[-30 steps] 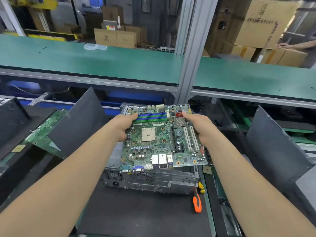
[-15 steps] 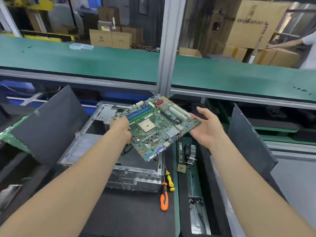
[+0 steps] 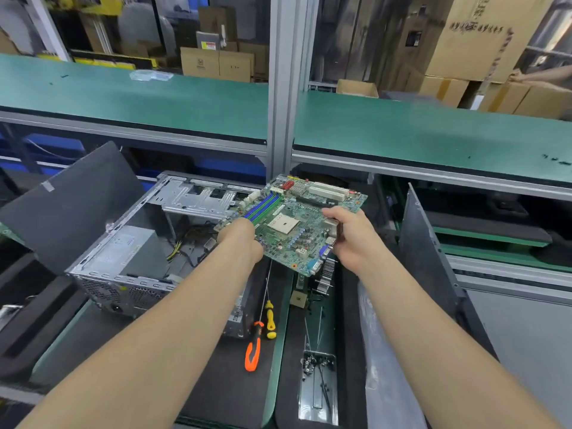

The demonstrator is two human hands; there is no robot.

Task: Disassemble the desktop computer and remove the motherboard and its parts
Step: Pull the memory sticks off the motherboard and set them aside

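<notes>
Cardboard boxes (image 3: 216, 65) stand behind the green shelf (image 3: 139, 100), and below it our dark worktop (image 3: 216, 385) carries the opened computer case (image 3: 123, 261) toward its left side. We hold the motherboard (image 3: 294, 226) tilted in the air over the case's right end, our left hand (image 3: 240, 239) gripping its left edge and our right hand (image 3: 351, 239) curled around its port side, thumb on top. An orange screwdriver (image 3: 253, 351) and a yellow screwdriver (image 3: 270, 320) lie near the worktop's right edge.

Single head view, wide-angle, worn high, facing forward and down; motherboard (image 3: 294, 212) close at centre, green shelf (image 3: 123, 97) across frame beyond.
</notes>
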